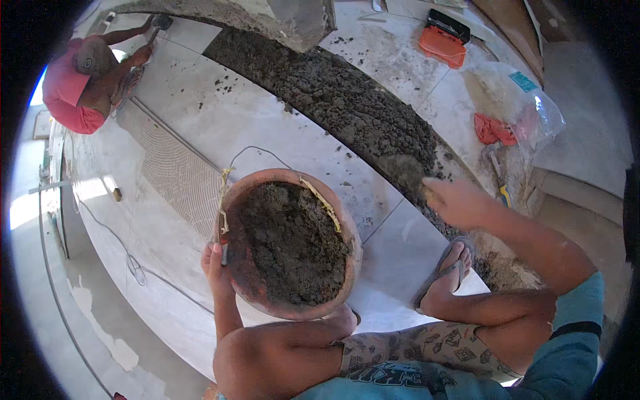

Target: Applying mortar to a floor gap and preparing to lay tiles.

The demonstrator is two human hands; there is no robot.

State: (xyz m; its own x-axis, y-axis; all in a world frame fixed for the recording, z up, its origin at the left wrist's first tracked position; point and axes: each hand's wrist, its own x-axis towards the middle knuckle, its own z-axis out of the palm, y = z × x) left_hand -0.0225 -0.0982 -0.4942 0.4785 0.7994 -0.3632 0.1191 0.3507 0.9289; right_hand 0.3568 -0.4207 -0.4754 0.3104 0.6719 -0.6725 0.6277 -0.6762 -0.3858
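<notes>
A round reddish-brown bucket [355,267] filled with dark wet mortar [293,240] sits in front of me, a thin wire handle arching over its far side with yellow ties at both ends. My left hand [216,268] is closed on its left rim, beside a small red and grey piece. My right hand [460,202] is closed around a trowel [404,167], whose smeared blade lies over the strip of mortar [333,90]. That strip runs between pale floor tiles, dark and lumpy, from the far left toward my right foot.
At the far left, a person in a red shirt [67,97] holds a mallet [161,22] over the tiles. Combed adhesive [180,173] covers floor left of the bucket. To the right lie an orange and black case [443,39], a clear plastic bag [533,110] and a yellow-handled tool [503,190].
</notes>
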